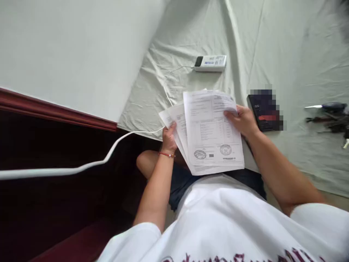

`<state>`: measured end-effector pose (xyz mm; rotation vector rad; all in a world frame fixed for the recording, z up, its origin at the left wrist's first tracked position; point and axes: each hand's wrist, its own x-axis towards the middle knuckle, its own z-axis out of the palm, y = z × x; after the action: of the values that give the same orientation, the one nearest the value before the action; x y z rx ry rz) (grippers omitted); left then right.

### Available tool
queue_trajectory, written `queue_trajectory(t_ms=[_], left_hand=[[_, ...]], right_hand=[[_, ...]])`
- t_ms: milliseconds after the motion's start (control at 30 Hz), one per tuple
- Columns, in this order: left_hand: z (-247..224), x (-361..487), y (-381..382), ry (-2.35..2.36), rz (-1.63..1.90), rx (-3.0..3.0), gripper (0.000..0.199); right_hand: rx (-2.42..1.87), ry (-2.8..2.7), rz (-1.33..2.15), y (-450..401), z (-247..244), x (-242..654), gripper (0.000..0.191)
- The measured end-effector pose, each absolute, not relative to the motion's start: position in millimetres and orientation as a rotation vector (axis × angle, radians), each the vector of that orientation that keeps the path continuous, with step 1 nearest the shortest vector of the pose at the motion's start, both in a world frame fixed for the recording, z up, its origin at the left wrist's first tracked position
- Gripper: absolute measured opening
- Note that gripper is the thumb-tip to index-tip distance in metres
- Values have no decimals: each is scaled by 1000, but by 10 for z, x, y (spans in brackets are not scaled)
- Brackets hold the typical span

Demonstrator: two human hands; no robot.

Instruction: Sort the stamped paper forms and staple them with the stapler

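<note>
Both hands are gripping printed papers (pixel 212 136) above the lap: the left hand (pixel 169 140), wearing a red bracelet (pixel 167 155), is pinching the left edge of the lower sheets, and the right hand (pixel 245 122) is holding the top sheet by its upper right side, thumb resting on the print. Nearest, a white shirt (pixel 218 214) is filling the foreground, its dark red lettering being cut off at the bottom, with dark shorts (pixel 181 182) showing past it. Two stamps are standing out near the top sheet's lower edge; the smaller print is staying too faint for reading. At left, a white cable (pixel 109 151) is crossing a dark space toward the papers.

Beyond the lap, a wrinkled pale green cloth (pixel 294 156) is spreading out, hiding whatever is supporting it. Upon it, a dark box (pixel 263 105) is lying just beside the right hand, pixelation covering part of it. Well to the right, keys (pixel 334 125) are blurring together. Farther off, a white box (pixel 214 63) with a black end is lying near a thin cord. Either box's contents are remaining hidden. At upper left, a white panel (pixel 68 54) is rising above dark red trim (pixel 54 111).
</note>
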<state>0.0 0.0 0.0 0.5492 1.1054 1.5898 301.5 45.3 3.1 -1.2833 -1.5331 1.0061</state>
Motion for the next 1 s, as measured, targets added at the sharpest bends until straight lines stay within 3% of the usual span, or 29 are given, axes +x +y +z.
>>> queue_trajectory(t_ms=[300, 1000], left_hand=[[7, -40, -18, 1052, 1543, 500, 29], [33, -22, -53, 1121, 1528, 610, 38]], right_hand=[[-1294, -1511, 1000, 424, 103, 2987, 18], [-1238, -1535, 1028, 424, 106, 2972, 18]])
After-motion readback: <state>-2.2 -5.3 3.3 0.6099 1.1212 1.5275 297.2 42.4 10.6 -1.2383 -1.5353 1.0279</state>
